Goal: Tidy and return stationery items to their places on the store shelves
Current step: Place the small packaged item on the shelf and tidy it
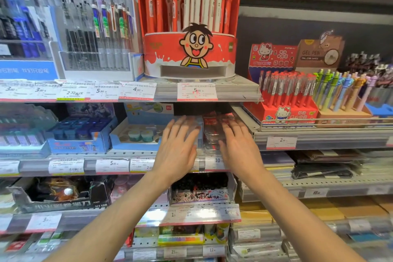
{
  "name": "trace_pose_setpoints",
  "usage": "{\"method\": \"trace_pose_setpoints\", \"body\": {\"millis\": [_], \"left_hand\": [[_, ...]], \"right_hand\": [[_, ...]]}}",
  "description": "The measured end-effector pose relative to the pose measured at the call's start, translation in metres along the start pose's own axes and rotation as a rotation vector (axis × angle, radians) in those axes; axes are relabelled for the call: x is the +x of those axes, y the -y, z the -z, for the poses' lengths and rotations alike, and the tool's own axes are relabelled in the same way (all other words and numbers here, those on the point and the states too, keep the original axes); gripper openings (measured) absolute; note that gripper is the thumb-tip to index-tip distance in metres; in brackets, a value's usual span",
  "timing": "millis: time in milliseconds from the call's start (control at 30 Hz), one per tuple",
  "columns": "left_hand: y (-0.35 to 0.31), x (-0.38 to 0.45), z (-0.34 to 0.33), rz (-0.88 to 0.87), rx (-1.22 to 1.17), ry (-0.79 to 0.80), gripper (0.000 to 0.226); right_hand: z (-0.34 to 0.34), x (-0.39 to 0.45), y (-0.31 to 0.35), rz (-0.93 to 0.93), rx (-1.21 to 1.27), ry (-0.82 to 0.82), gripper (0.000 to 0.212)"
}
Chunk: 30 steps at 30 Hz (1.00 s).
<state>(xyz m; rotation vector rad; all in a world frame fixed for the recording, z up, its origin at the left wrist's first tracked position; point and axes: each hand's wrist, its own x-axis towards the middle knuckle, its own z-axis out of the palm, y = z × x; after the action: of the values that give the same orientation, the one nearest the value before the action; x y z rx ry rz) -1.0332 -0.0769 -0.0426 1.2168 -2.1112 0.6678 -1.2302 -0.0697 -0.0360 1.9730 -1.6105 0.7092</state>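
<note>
Both my hands reach into the second shelf from the top. My left hand (178, 144) lies flat with fingers spread on a clear plastic box (196, 128). My right hand (238, 147) is also spread, its fingers against clear packs with red contents (214, 127) beside that box. Motion blur hides whether the fingers press or grip. Left of my hands stands a light blue tray of small round pots (138, 134).
Above sits a red round pen display with a cartoon boy (189, 53). Pen racks (95, 34) fill the upper left. Hello Kitty pen boxes (285, 100) stand on the right shelf behind a wire rail. Price tags (196, 91) line the shelf edges. Notebooks and paper stacks lie lower right.
</note>
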Motion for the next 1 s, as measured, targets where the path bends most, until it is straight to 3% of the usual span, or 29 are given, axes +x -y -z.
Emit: {"method": "trace_pose_setpoints", "body": {"millis": [200,567,733,1000], "left_hand": [[-0.020,0.026,-0.004,-0.082,0.038,0.055,0.042],[-0.019,0.041,-0.009,-0.101,0.006,0.062,0.017],[-0.023,0.038,-0.008,-0.067,-0.044,0.089,0.024],[-0.026,0.030,-0.002,0.084,-0.148,0.100,0.043]], "right_hand": [[0.020,0.002,-0.027,0.156,-0.264,0.090,0.024],[0.014,0.013,-0.043,0.209,-0.179,0.069,0.016],[0.015,0.011,-0.042,0.204,-0.165,0.035,0.022],[0.020,0.006,-0.042,0.191,-0.074,0.006,0.050]]}}
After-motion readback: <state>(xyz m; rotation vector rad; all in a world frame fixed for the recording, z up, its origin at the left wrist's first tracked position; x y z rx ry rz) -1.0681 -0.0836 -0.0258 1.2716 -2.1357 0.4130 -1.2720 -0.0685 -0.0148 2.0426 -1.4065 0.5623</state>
